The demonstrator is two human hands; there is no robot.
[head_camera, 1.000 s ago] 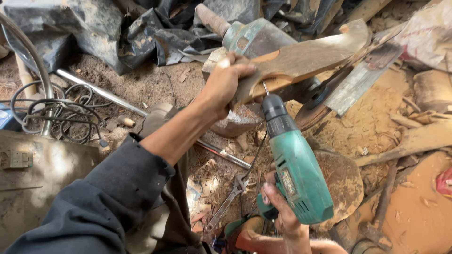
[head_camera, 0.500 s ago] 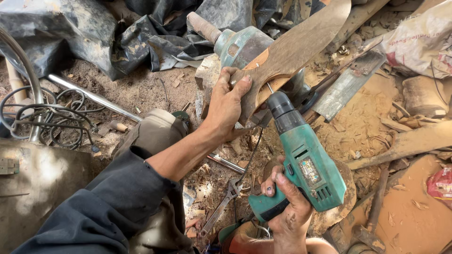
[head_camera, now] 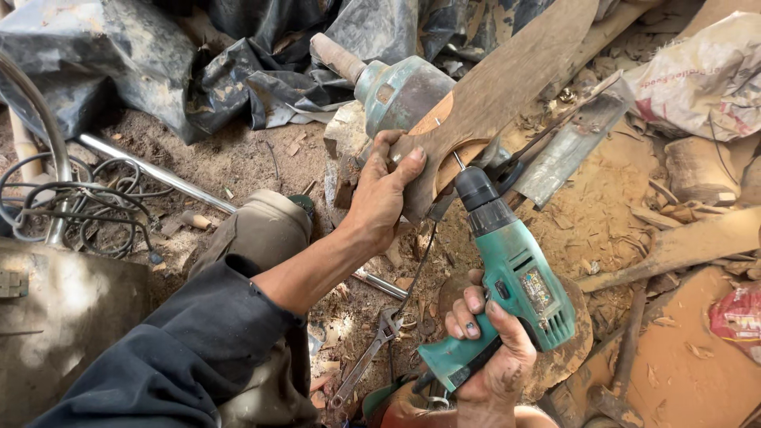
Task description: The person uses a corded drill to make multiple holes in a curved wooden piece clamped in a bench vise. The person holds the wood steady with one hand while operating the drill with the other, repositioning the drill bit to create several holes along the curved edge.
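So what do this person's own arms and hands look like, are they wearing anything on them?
Both hands are bare, no gloves. The left hand comes out of a dark navy long sleeve, pushed up so the forearm is uncovered. The right hand shows no sleeve in view, and its fingers look dusty.

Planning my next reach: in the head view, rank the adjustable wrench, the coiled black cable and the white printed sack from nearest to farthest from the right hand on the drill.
From the right hand gripping the green drill:
1. Adjustable wrench, on the dirt just left of it.
2. White printed sack, upper right corner.
3. Coiled black cable, far left, by the metal pipe.
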